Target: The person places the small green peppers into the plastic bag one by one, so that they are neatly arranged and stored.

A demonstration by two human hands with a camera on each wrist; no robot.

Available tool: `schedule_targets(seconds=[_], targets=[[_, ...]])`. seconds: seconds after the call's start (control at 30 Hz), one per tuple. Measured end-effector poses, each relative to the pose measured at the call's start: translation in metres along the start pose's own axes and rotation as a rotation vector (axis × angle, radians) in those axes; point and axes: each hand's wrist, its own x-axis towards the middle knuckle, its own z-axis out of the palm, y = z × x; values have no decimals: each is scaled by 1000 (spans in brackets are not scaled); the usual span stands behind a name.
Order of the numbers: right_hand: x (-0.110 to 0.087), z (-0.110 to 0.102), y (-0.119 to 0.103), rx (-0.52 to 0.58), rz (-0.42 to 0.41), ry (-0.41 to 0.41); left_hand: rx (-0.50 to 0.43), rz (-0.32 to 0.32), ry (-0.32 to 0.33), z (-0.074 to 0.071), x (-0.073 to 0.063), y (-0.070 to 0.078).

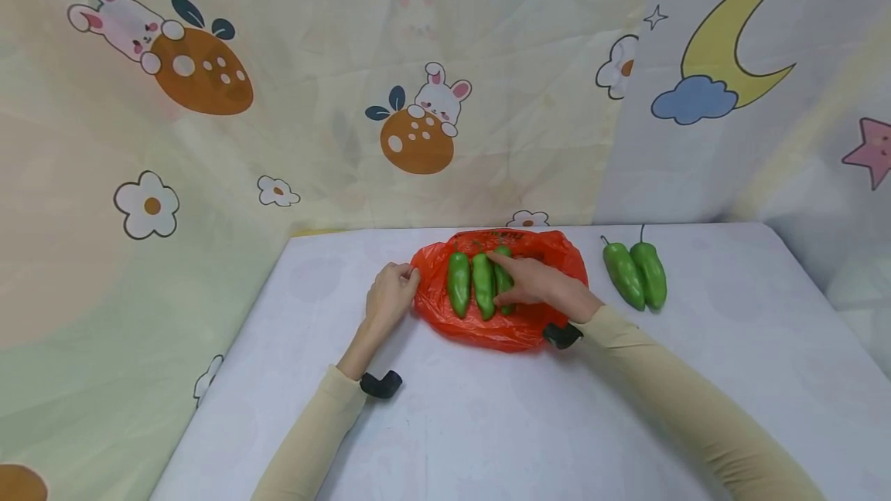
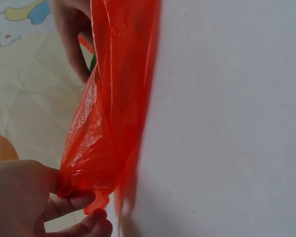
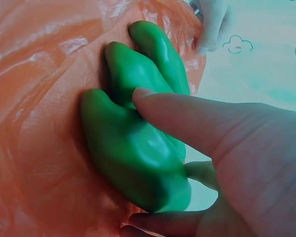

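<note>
A red plastic bag (image 1: 487, 337) lies spread on the white table, with three green peppers side by side on it: a left pepper (image 1: 459, 284), a middle pepper (image 1: 483, 287) and a right pepper (image 1: 504, 301). At the bag's left edge my left hand (image 1: 391, 294) pinches the plastic (image 2: 101, 133) between thumb and fingers. My right hand (image 1: 534, 281) reaches over the right pepper and grips it. In the right wrist view the thumb (image 3: 182, 116) lies across that pepper (image 3: 130, 153), with fingers around its far end; part of their contact is hidden.
Two more green peppers (image 1: 635, 273) lie together on the table (image 1: 445, 416) to the right of the bag. Behind the table hangs a patterned cloth (image 1: 313, 99) with rabbits, flowers and a moon. Each wrist carries a small black camera mount (image 1: 381, 385).
</note>
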Motion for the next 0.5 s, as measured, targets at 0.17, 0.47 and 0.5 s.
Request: schedule_targets(seconds=[0.17,0.47,0.5], targets=[[-1,-2,1,28,-13,1,0,-7,-7,0,0,-1],[1,-6,-2,-4,29,-15,4,-5,-1,-1,-1,0],[1,-7,-3,-5,32,-16,4,-5,-1,-1,-1,0]])
